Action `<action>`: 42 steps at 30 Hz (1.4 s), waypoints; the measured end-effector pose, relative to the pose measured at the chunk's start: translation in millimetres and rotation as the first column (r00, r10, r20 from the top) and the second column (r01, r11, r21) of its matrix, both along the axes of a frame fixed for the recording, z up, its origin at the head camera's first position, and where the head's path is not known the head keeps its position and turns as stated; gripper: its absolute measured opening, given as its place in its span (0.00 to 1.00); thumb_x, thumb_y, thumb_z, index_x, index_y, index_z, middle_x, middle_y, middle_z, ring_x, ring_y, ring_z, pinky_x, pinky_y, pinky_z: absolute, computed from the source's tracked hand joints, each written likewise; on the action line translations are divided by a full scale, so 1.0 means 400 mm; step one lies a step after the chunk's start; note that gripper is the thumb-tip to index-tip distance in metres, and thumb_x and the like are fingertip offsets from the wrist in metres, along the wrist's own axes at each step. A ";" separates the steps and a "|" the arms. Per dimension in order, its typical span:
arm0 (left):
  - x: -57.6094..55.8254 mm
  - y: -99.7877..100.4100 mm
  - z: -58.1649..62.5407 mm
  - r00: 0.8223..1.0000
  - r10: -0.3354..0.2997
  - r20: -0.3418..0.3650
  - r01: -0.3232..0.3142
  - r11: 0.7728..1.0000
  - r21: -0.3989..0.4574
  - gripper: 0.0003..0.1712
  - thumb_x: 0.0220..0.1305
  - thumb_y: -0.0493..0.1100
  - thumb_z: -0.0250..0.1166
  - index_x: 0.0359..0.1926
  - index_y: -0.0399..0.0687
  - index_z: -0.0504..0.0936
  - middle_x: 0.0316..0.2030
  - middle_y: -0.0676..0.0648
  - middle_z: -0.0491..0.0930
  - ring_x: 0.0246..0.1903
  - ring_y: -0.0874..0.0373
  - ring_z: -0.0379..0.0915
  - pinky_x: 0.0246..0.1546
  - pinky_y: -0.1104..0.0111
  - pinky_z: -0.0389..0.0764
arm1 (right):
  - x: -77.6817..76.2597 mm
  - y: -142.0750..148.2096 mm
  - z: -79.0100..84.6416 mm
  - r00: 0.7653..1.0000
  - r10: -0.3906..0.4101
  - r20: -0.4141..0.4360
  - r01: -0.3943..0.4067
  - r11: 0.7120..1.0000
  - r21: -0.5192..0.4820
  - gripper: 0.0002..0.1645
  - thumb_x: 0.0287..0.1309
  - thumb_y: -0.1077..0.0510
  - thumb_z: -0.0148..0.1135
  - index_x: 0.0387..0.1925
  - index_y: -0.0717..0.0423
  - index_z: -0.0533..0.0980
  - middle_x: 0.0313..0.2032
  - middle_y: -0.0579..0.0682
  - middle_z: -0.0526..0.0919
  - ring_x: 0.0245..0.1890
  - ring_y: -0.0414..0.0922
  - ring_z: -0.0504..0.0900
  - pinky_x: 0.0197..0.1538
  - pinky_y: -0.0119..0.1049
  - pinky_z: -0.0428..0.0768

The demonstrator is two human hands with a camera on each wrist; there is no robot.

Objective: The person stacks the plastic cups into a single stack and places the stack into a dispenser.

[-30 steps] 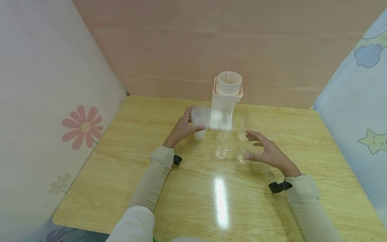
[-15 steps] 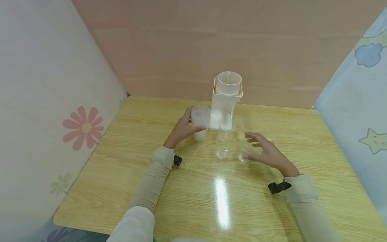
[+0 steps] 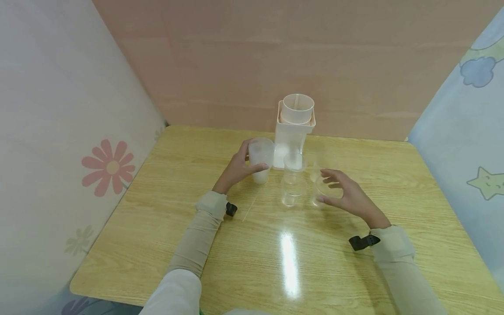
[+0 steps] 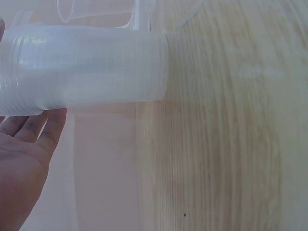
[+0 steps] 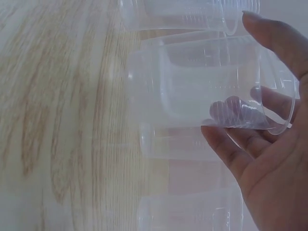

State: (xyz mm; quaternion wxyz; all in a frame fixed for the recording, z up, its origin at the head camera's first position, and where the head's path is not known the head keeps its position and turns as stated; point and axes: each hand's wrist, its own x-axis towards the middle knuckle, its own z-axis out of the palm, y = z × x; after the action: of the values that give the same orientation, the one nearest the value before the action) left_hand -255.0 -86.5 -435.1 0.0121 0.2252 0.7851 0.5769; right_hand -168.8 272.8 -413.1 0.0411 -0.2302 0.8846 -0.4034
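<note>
My left hand (image 3: 240, 164) holds a tall stack of clear plastic cups (image 4: 91, 67), rims upward, its bottom close to the table. In the left wrist view the fingers lie along the side of the stack near the rims. To the right, my right hand (image 3: 348, 197) has its thumb and fingers round a single clear plastic cup (image 5: 187, 82). Some fingertips show through that cup's wall. Between the hands stand a nearer clear cup (image 3: 289, 199) and a farther one (image 3: 293, 162). Another clear cup (image 5: 192, 211) appears low in the right wrist view.
A white stand (image 3: 289, 142) with a round open cylinder (image 3: 298, 114) on top stands at the back of the wooden table (image 3: 189, 157), before the brown wall (image 3: 220, 65). A thin pale line (image 3: 250, 208) runs across the tabletop near the left wrist.
The right hand's cup has shifted slightly away from me, and its rim shows more clearly between thumb and fingers. The left hand and its stack stay in place.
</note>
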 end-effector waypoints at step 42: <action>0.003 -0.001 0.000 1.000 -0.003 0.002 0.003 1.000 -0.011 0.51 0.58 0.56 0.74 0.75 0.60 0.55 0.66 0.45 0.67 0.59 0.46 0.71 0.51 0.47 0.78 | -0.015 -0.007 0.063 0.981 -0.004 -0.192 0.003 1.000 -0.007 0.46 0.56 0.62 0.74 0.73 0.56 0.62 0.60 0.58 0.75 0.53 0.54 0.78 0.51 0.19 0.72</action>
State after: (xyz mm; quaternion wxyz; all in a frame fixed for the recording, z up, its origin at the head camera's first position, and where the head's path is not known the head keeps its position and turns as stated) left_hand -254.0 -86.8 -434.9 0.0149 0.2255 0.7879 0.5728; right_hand -174.9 270.0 -387.9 -0.0460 -0.2667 0.8835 -0.3824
